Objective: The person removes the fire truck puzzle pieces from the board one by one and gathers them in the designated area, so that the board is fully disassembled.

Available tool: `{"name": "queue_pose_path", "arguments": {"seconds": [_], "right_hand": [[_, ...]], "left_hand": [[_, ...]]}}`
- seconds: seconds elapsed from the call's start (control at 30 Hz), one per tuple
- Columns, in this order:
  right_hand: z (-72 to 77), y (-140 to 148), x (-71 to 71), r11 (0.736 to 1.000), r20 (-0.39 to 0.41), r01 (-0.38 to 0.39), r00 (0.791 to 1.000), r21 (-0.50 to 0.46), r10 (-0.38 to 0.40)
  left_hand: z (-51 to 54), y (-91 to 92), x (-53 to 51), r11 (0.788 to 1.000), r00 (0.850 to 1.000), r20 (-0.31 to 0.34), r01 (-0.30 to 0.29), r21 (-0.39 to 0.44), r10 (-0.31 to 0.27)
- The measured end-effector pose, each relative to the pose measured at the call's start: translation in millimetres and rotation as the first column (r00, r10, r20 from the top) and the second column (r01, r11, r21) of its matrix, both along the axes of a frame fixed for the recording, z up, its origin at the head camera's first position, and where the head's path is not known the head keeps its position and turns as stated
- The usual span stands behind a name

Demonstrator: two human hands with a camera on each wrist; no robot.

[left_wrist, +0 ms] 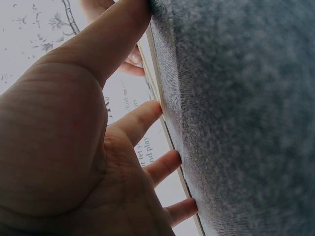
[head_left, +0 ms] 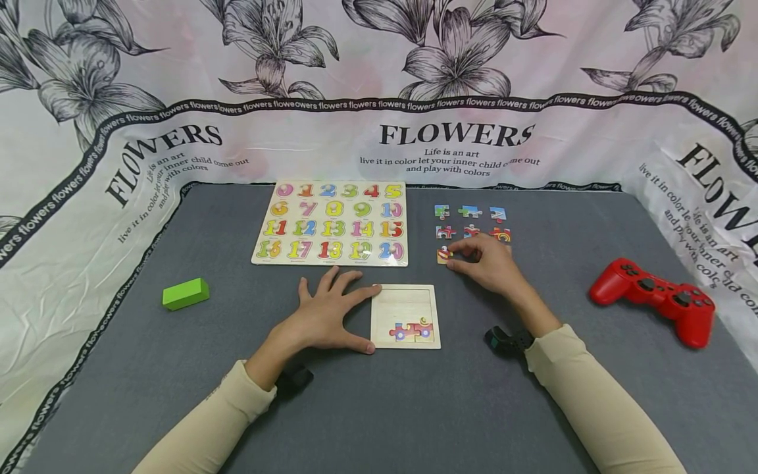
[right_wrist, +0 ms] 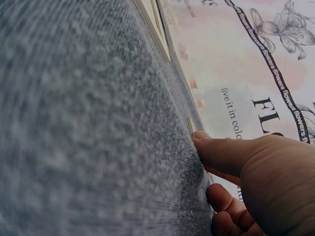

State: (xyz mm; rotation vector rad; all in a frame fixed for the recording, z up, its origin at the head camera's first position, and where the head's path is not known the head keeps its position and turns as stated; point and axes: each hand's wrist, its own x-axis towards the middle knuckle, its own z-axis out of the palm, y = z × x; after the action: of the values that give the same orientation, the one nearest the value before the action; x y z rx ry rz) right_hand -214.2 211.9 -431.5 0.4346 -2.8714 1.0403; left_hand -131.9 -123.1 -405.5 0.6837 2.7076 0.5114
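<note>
With fingers spread wide, my left hand rests on the table, its thumb and index finger touching the left corners of a square wooden puzzle tray. Two joined pieces showing a red vehicle lie in the tray's lower right. My right hand pinches a small jigsaw piece between thumb and index finger, low at the table surface. Above it, several other jigsaw pieces lie in rows, some partly behind the right fingers. In the right wrist view the thumb meets the piece's thin edge.
A number puzzle board lies behind the tray. At the left sits a green block; at the right, a red game controller. Grey cloth covers the table, and a flower-printed sheet hangs behind it.
</note>
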Motion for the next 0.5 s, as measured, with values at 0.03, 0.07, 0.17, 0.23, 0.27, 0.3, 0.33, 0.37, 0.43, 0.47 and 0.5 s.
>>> {"name": "queue_pose_path", "arguments": {"seconds": [0.03, 0.07, 0.17, 0.23, 0.27, 0.3, 0.33, 0.37, 0.43, 0.47, 0.5], "right_hand": [[0.1, -0.2, 0.1, 1.000, 0.002, 0.002, 1.000, -0.001, -0.002], [-0.2, -0.2, 0.0, 1.000, 0.004, 0.002, 1.000, -0.003, -0.002], [-0.4, 0.0, 0.1, 1.000, 0.002, 0.001, 1.000, -0.009, -0.001], [-0.4, 0.6, 0.1, 1.000, 0.002, -0.002, 1.000, -0.015, 0.002], [-0.3, 0.8, 0.1, 1.000, 0.005, -0.003, 1.000, -0.018, 0.003], [0.0, 1.0, 0.1, 1.000, 0.009, -0.004, 1.000, -0.022, 0.004], [0.3, 1.2, 0.0, 1.000, 0.015, -0.005, 1.000, -0.026, 0.005], [0.6, 1.6, -0.2, 1.000, 0.020, -0.006, 1.000, -0.029, 0.006], [1.4, 2.0, -0.5, 0.999, 0.030, -0.010, 0.999, -0.037, 0.011], [2.1, 2.3, -0.2, 0.999, 0.030, -0.014, 0.999, -0.040, 0.015], [2.6, 2.7, -0.1, 0.999, 0.027, -0.018, 0.999, -0.045, 0.019]], "left_hand": [[-0.1, 0.0, 0.0, 1.000, 1.000, 0.000, 0.000, 0.000, 0.000], [0.0, 0.0, 0.0, 1.000, 1.000, 0.001, 0.000, 0.000, 0.000], [0.4, -0.1, 0.1, 1.000, 1.000, 0.003, 0.000, 0.002, 0.000], [0.8, 0.0, 0.0, 1.000, 1.000, 0.005, 0.000, 0.001, 0.000], [0.8, 0.0, 0.0, 1.000, 1.000, 0.005, 0.000, 0.001, 0.000], [0.9, 0.0, 0.0, 1.000, 1.000, 0.006, 0.000, 0.000, 0.000], [0.8, 0.0, 0.0, 1.000, 1.000, 0.008, 0.000, -0.001, 0.000], [0.7, 0.0, 0.0, 1.000, 1.000, 0.008, 0.000, -0.002, 0.000], [0.6, -0.1, 0.1, 1.000, 1.000, 0.009, 0.000, -0.005, 0.000], [0.7, 0.0, 0.2, 1.000, 1.000, 0.010, -0.001, -0.006, 0.001], [0.8, -0.1, 0.3, 1.000, 1.000, 0.009, -0.001, -0.006, 0.001]]}}
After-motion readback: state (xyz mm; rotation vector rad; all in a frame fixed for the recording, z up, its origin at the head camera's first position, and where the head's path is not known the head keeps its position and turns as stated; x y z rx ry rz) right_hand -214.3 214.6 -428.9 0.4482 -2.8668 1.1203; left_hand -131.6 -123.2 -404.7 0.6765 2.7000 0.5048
